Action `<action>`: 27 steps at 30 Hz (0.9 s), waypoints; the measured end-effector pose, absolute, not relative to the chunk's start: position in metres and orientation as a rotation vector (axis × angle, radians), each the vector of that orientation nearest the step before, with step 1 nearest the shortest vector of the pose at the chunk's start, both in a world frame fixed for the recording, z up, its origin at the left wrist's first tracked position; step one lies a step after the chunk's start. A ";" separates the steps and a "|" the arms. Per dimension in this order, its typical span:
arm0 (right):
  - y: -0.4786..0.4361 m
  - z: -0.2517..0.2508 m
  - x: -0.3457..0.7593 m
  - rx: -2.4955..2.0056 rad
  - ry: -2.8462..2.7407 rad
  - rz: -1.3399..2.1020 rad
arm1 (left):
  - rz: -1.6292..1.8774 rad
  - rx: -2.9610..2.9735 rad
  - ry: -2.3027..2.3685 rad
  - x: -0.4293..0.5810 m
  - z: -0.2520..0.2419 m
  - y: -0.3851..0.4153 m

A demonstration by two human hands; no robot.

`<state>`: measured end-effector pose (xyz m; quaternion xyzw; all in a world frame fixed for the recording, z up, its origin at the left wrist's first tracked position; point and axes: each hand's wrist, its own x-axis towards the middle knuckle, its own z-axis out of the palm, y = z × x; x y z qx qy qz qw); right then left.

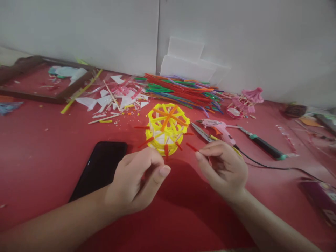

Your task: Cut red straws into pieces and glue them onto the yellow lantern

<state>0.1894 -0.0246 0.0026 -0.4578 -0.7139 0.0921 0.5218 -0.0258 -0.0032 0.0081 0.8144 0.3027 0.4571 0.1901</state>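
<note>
Already, red stubs (166, 151) jut from the yellow frame (170, 135); the right hand (224, 169) pinches an unattached red strip (192, 146); the left hand (138, 178) curls, contents unclear.

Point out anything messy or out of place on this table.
White scraps and tiny crumbs lie strewn across the red table, left of the yellow model. They look untidy beside the bundled coloured strips.

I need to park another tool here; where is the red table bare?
The broadest, nearly bare patch lies left of the black phone, in front of the dark frame. Another lies between the right hand, the black cable and the purple item. It's crowded behind the yellow structure and around the pink glue gun.
</note>
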 end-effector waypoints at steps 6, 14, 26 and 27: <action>-0.021 -0.003 0.182 -1.199 -1.715 0.219 | 1.243 2.304 0.970 -0.024 0.008 -0.003; -0.021 -0.002 0.179 -1.163 -1.758 0.269 | 1.219 2.184 1.057 -0.025 0.005 -0.002; -0.021 -0.005 0.179 -1.142 -1.754 0.267 | 1.228 1.969 1.050 -0.024 0.001 -0.001; -0.021 -0.005 0.179 -1.134 -1.752 0.259 | 1.232 1.955 1.036 -0.024 0.001 -0.001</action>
